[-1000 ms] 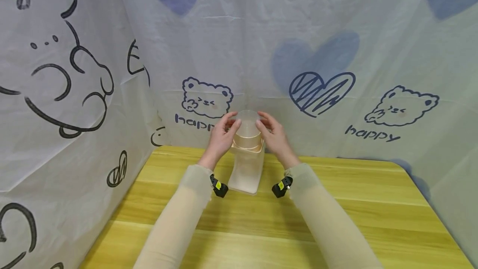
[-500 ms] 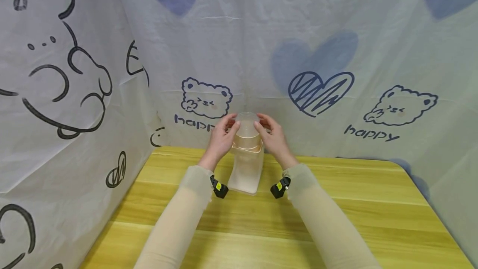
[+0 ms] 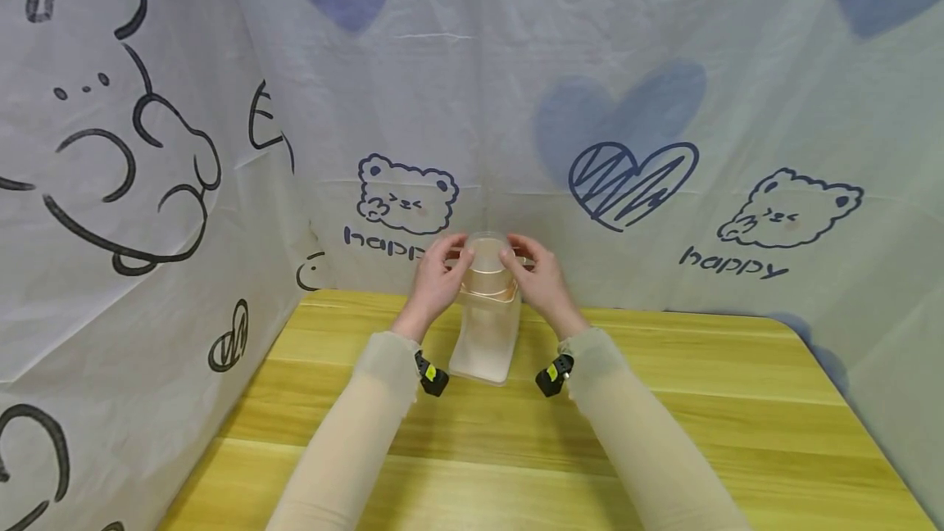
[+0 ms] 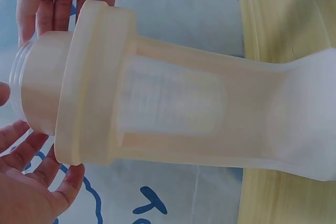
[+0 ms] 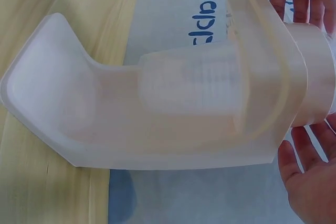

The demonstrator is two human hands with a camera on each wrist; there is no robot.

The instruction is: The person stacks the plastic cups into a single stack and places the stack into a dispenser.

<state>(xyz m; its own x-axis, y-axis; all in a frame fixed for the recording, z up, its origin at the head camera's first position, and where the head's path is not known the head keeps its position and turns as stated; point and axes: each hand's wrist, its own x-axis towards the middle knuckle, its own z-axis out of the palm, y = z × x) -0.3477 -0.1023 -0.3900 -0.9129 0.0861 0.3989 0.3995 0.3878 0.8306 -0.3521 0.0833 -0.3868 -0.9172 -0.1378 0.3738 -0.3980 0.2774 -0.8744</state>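
Observation:
A cream plastic cup dispenser [image 3: 483, 342] stands upright on the table, with a broad foot and a square collar [image 4: 97, 82] at its top. A round sleeve rises from the collar. A stack of clear plastic cups [image 3: 487, 252] sits in the sleeve, and its lower cups [image 5: 191, 80] hang below the collar. My left hand [image 3: 440, 275] grips the top of the stack from the left, thumb near the rim. From the right, my right hand [image 3: 542, 275] holds the same stack, fingers curled around the far side.
The wooden table [image 3: 472, 465] stretches out in front and to both sides. Close behind the dispenser hangs a white curtain [image 3: 509, 105] with bear and heart drawings, and another curtain side [image 3: 147, 211] closes off the left.
The stack of cups has sunk a little lower into the dispenser, and both hands have come down with it. The dispenser stays in place.

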